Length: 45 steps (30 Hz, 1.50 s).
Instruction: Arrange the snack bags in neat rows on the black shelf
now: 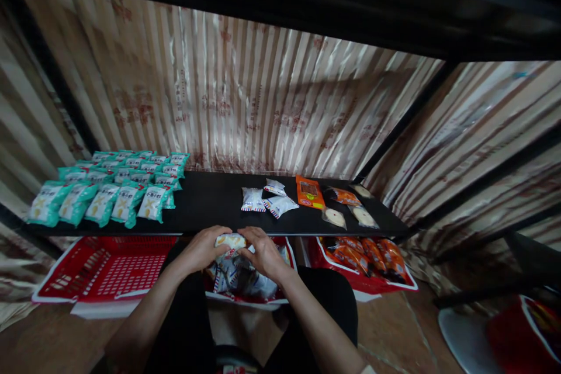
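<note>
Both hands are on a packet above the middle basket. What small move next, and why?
I'd probably lift the packet over the front edge of the shelf and lay it left of the three white packets: the left hand and right hand hold it above the middle basket, and bare shelf shows there.

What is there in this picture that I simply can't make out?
All in the head view:
- Ends of the white snack packet: covered by the left hand and right hand.
- Floor of the middle red basket: hidden under wrapped snacks.
- Far-right red basket: cut off by the picture's edge.
- Orange pouch's fine print: too small.
</note>
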Each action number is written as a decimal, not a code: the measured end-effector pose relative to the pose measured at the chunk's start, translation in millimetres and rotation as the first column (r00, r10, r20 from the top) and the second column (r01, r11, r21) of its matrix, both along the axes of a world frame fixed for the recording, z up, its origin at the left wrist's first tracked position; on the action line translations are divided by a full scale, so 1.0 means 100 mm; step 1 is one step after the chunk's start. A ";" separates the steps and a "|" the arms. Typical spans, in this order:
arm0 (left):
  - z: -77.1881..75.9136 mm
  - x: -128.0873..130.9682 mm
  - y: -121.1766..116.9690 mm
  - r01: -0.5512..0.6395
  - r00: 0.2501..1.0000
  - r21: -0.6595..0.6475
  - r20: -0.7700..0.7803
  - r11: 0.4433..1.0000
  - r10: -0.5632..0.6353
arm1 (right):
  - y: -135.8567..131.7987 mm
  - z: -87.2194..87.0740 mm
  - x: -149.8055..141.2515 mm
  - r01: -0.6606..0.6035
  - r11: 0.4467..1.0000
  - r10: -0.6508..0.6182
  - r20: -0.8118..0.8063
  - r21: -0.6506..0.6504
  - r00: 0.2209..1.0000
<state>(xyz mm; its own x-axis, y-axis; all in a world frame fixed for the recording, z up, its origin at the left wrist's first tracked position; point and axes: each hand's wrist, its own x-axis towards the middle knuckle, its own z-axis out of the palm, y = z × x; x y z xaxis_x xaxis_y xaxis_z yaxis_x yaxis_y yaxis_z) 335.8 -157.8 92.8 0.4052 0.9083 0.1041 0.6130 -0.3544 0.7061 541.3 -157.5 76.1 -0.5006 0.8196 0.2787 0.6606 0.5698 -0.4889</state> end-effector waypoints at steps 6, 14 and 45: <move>0.03 -0.13 -0.05 -0.100 0.994 -0.029 0.048 0.995 0.101 | 0.08 0.07 -0.16 -0.039 0.999 0.039 -0.010 -0.022 0.999; 0.00 -0.20 0.21 -0.282 0.947 -0.039 0.148 0.959 0.285 | 0.29 0.08 -0.29 -0.050 0.996 0.049 -0.007 -0.072 0.999; -0.18 0.06 0.43 -0.070 0.888 -0.339 0.408 0.938 0.213 | 0.16 -0.33 0.07 0.053 0.912 -0.167 -0.249 -0.407 0.954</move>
<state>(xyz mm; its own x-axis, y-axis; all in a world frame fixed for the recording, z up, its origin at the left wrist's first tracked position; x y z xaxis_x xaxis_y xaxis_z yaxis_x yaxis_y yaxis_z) 341.4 -114.4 74.4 0.2490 0.9670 -0.0542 0.2476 -0.0094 0.9688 548.6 -141.3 43.2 -0.3522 0.9352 0.0359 0.5159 0.2260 -0.8263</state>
